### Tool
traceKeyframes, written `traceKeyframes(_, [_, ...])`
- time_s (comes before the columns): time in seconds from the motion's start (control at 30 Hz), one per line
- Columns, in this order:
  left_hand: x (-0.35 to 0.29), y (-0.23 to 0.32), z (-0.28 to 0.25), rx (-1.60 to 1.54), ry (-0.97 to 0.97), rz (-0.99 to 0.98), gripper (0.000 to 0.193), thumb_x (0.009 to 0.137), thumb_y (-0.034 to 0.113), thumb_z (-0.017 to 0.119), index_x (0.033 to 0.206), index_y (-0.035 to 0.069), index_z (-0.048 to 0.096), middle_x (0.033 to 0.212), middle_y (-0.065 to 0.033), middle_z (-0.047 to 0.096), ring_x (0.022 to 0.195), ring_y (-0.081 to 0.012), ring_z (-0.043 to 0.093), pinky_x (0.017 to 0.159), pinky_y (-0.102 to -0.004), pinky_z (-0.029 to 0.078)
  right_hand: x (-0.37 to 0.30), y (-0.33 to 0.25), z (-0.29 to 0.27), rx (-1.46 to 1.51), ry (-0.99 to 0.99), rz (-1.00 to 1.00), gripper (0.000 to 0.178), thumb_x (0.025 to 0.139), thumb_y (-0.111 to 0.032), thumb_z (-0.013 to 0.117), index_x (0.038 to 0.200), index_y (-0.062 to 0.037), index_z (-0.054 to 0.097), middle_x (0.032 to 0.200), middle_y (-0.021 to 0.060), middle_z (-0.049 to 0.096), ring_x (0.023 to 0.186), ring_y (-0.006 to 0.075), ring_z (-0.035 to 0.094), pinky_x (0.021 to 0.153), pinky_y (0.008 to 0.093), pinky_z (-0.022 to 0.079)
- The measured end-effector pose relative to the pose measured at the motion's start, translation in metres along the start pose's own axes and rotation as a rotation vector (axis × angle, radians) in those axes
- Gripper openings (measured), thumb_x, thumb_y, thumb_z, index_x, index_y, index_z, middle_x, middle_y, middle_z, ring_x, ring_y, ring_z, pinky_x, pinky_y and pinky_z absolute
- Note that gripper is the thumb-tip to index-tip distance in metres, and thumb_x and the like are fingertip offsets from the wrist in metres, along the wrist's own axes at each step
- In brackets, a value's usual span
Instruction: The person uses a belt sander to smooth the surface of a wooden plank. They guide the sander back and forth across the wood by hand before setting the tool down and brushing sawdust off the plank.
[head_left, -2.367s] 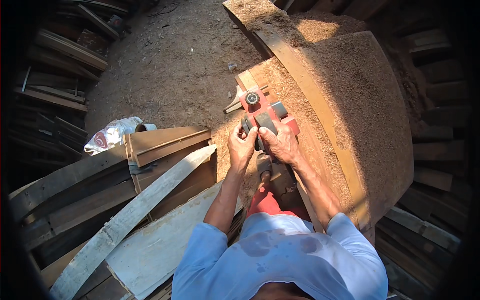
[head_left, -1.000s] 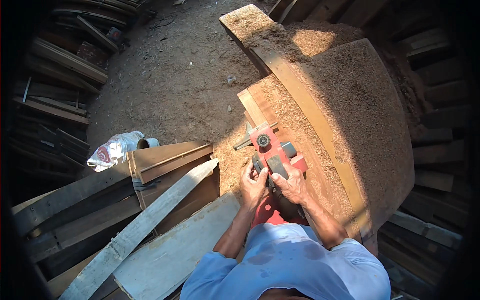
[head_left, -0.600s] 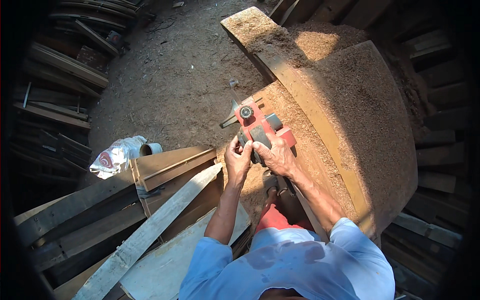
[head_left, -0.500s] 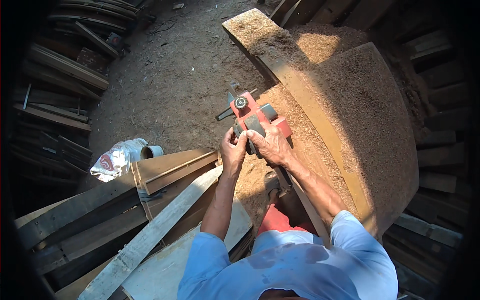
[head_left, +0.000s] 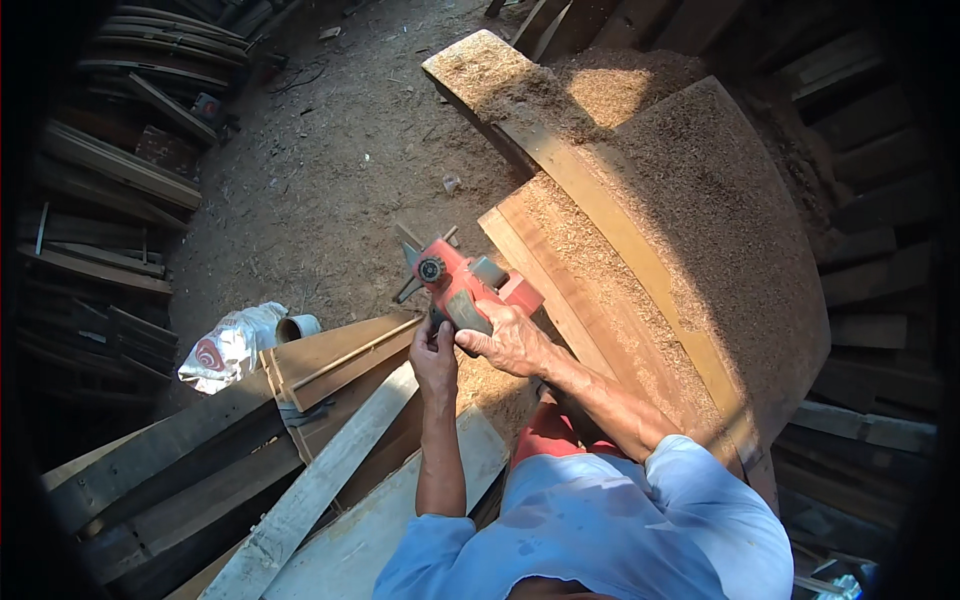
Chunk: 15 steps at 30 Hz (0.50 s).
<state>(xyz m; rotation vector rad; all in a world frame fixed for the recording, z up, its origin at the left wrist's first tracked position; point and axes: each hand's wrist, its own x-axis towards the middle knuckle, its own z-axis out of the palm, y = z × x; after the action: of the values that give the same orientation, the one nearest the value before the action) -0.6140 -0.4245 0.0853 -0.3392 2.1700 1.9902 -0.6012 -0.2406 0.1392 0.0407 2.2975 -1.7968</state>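
Note:
Up in the air, left of the workbench's planks, I hold a red electric hand planer with a black front knob and a grey side part. My right hand wraps round its grip, thumb laid along the rear. My left hand is closed on the tool's rear left side, though its fingertips are partly hidden. Just right of the planer lies a reddish-brown board strewn with shavings. A long yellowish plank runs along the board's right side.
Wood shavings cover the broad surface on the right. At left, stacked planks, a pale board, a white plastic sack and a pail stand close by. More timber lines the far left.
The planer and both my hands have moved left and nearer to me, away from the board. The board's left edge now shows.

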Motion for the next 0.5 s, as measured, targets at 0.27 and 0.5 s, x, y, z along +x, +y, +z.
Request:
traceKeyframes(0.27, [-0.038, -0.035, -0.019, 0.148, 0.040, -0.091, 0.054, 0.098, 0.022, 0.074, 0.139, -0.008, 0.054, 0.116, -0.0132, 0.065, 0.096, -0.0153, 0.065, 0.086, -0.0308, 0.055, -0.111, 0.067, 0.051, 0.116, -0.054, 0.223, 0.088, 0.093, -0.070, 0.064, 0.114, 0.0157, 0.063, 0.083, 0.0257, 0.066, 0.085, 0.0362, 0.069, 0.077, 0.0479, 0.053])
traceKeyframes(0.5, [0.044, -0.068, 0.118, -0.087, 0.001, -0.101, 0.046, 0.095, 0.019, 0.080, 0.127, -0.006, 0.057, 0.095, -0.0037, 0.063, 0.074, -0.0093, 0.059, 0.063, -0.0247, 0.051, -0.189, 0.069, 0.042, 0.013, -0.063, 0.335, 0.084, 0.093, -0.070, 0.065, 0.100, 0.0137, 0.063, 0.080, 0.0242, 0.062, 0.082, 0.0321, 0.065, 0.074, 0.0475, 0.051])
